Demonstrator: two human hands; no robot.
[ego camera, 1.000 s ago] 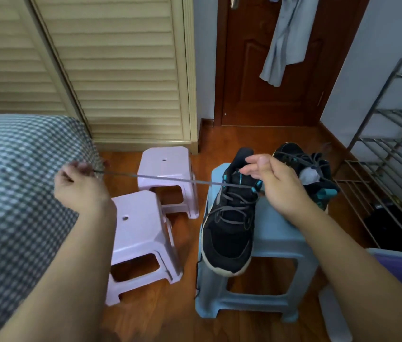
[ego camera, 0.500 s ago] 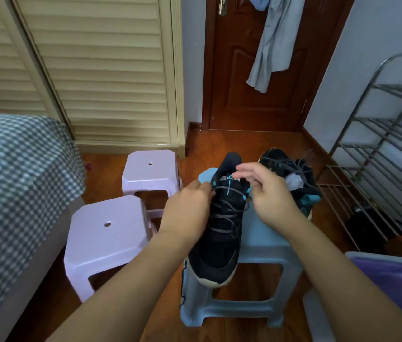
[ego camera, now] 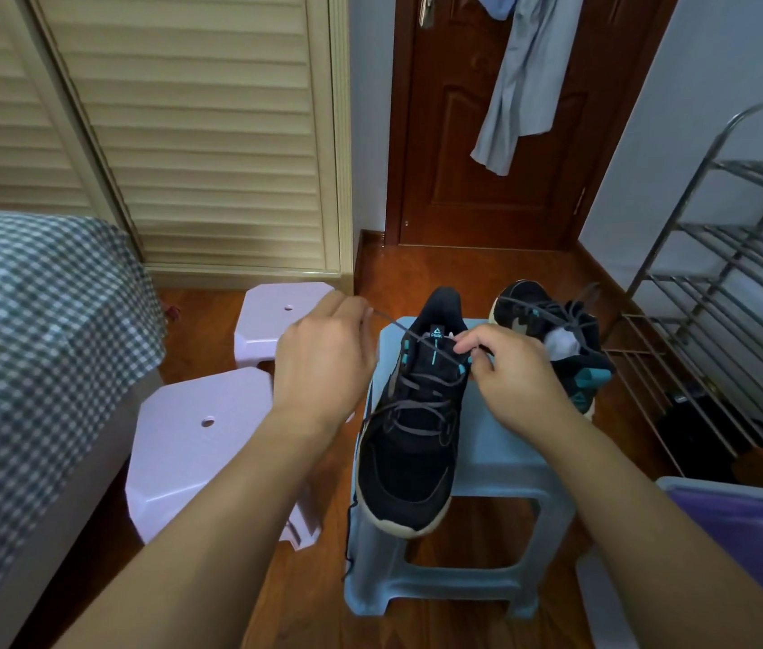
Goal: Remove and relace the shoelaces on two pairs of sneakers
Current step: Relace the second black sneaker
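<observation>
A black sneaker [ego camera: 410, 442] with teal accents and grey lacing lies on a light blue stool [ego camera: 501, 466], toe toward me. My left hand [ego camera: 323, 358] pinches one end of its grey shoelace [ego camera: 396, 326] up and to the left of the tongue. My right hand [ego camera: 506, 367] pinches the lace at the top right eyelet. Behind my right hand sits a second black sneaker [ego camera: 552, 325], laced and stuffed with white paper.
Two lilac stools [ego camera: 201, 442] stand left of the blue stool, beside a bed with a checked cover [ego camera: 28, 330]. A metal shoe rack [ego camera: 735, 292] is at the right, a purple bin [ego camera: 744, 531] at the lower right. A brown door [ego camera: 487, 119] is ahead.
My left hand pulled the lace out far left, came back to the sneaker's tongue, and now draws the lace end a short way up and left. My right hand stayed at the top eyelets.
</observation>
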